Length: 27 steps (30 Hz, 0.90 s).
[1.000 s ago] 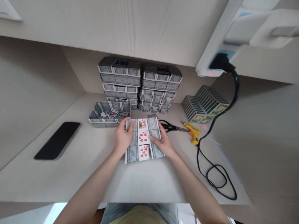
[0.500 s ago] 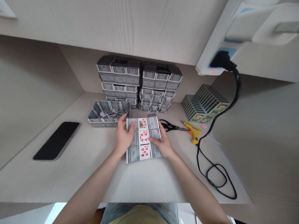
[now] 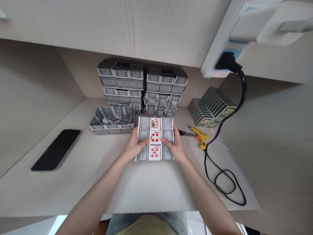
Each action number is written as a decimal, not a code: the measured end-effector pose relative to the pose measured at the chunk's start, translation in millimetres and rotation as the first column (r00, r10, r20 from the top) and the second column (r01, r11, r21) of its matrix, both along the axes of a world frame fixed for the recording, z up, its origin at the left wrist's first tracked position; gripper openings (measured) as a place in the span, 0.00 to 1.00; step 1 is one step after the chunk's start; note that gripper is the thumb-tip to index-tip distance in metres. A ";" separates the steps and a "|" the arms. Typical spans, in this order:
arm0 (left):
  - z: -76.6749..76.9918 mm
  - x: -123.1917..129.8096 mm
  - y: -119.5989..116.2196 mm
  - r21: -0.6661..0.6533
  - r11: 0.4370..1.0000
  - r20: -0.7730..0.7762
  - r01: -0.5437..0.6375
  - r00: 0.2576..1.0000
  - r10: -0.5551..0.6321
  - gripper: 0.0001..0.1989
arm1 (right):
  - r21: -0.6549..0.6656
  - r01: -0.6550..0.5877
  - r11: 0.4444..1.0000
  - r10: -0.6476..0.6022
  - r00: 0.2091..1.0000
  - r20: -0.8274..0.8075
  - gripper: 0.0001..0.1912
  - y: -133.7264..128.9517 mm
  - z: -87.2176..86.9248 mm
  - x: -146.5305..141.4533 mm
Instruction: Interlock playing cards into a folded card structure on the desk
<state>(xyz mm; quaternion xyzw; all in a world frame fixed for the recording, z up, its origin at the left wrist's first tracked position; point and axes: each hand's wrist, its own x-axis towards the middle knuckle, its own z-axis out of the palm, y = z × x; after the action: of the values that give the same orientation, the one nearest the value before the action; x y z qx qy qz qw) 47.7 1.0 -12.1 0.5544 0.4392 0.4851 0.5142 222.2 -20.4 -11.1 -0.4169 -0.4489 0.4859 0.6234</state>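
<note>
Pale wood-grain desk (image 3: 156,189) | grey-and-white playing-card panel (image 3: 155,138) is being held mid-desk, behind front edge | left hand (image 3: 133,145), right hand (image 3: 178,147) are grasping opposite sides, thumbs atop, presumably keeping it level

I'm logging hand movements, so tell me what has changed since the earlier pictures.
The card panel has moved right and slightly away from the person, now straighter and hiding more of the scissors. The left hand grips lower on its left edge, thumb farther across. The right hand went along with the panel. Neither hand let go. The phone, glue gun and open box stayed put.
</note>
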 end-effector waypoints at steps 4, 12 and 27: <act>-2.0 1.1 0.5 0.016 1.000 -0.010 -0.008 1.000 0.008 0.27 | -0.017 -0.002 1.000 0.002 1.000 0.003 0.45 0.9 0.4 0.8; -3.6 4.1 0.9 0.047 0.997 0.077 -0.056 0.996 0.053 0.26 | 0.008 -0.016 1.000 0.016 0.999 0.034 0.43 -1.4 2.8 -1.7; -6.2 4.7 2.0 0.056 0.996 0.092 -0.068 0.994 0.063 0.27 | 0.038 0.006 0.999 -0.007 0.999 0.043 0.44 -3.3 4.3 -3.9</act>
<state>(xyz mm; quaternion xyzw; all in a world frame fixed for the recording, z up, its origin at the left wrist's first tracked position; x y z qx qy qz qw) 52.3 3.0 -18.3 0.5323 0.4189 0.5390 0.5007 218.3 -23.6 -6.8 -0.4168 -0.4700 0.4662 0.6229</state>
